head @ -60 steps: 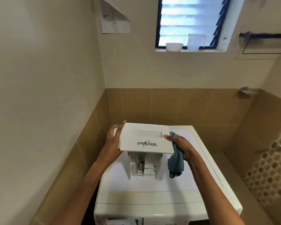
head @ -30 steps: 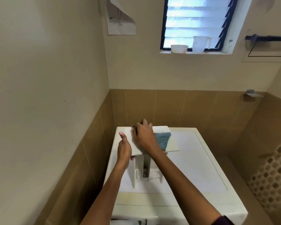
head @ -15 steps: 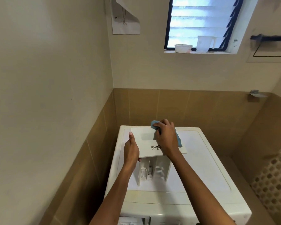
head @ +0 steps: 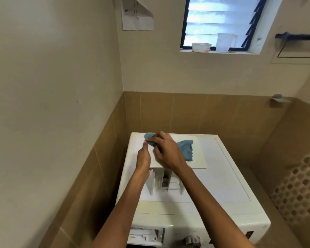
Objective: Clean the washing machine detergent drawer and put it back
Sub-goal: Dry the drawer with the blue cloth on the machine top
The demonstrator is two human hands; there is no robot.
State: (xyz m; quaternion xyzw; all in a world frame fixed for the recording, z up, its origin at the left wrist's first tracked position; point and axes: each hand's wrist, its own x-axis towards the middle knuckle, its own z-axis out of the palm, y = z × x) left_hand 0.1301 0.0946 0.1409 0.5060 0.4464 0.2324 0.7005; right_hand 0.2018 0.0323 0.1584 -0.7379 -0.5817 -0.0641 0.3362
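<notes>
Steadying the drawer (head: 199, 158), stood on end atop the washing machine (head: 222, 185) near its 10 o'clock corner, with the left hand (head: 143, 158) clasping the panel edge at 9 o'clock. Pressing the cloth (head: 185, 149) onto the panel with the right hand (head: 166, 151), fingers bunched round it, loose end toward 3 o'clock.

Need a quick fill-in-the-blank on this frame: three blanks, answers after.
1. The right hand presses a ___ cloth onto the detergent drawer.
2. The left hand holds the drawer, which stands on top of the ___ machine.
3. The bowl and jug stand on the window ___.
Missing words: blue; washing; sill.
</notes>
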